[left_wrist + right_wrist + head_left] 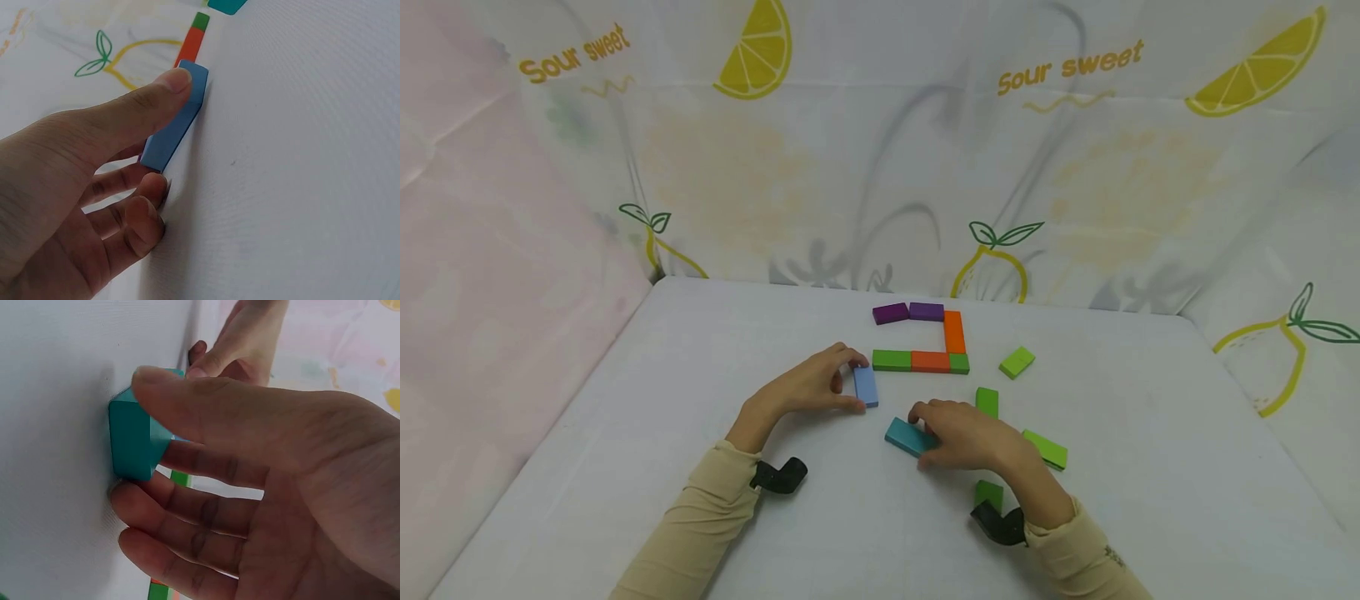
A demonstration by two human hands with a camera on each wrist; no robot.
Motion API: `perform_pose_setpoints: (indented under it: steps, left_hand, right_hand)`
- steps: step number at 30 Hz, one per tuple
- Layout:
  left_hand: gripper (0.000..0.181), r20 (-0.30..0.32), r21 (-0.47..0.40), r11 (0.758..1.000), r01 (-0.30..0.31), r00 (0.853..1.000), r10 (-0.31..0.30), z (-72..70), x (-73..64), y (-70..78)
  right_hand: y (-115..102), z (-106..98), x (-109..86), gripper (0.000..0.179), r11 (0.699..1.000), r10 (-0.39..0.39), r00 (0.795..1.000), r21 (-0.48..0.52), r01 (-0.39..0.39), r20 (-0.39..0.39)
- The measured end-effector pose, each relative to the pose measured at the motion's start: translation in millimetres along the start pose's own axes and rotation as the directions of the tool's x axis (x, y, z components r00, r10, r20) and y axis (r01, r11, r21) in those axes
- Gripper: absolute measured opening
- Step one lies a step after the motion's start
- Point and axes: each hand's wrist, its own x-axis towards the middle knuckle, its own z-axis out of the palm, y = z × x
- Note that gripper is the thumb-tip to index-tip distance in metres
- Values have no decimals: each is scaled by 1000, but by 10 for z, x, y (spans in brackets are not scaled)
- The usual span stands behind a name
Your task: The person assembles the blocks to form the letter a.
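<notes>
My left hand (812,383) pinches a light blue block (866,388) by its two ends, thumb at the near end. The block lies flat just below the left end of a green block (891,361). In the left wrist view the thumb presses the end of the blue block (172,137). To the right, my right hand (966,433) holds a teal block (906,437) between thumb and fingers; the hand hides its right end. The right wrist view shows the teal block (131,440) low over the white cloth, thumb on one side and fingers on the other.
Beyond the hands, an orange-red block (930,362), a small green end (958,364), an orange block (954,332) and two purple blocks (927,312) form an outline open on the left. Loose green blocks (1017,362) lie around my right hand and forearm. Patterned cloth (880,150) hangs behind.
</notes>
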Motion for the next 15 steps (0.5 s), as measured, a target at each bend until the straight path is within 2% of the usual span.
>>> perform_pose_setpoints:
  steps: [15]
  left_hand:
    - [60, 12, -2, 1000, 8, 1000, -8, -28, -5, -3]
  right_hand:
    - [10, 45, 76, 41, 998, -8, 999, -58, 6, -37]
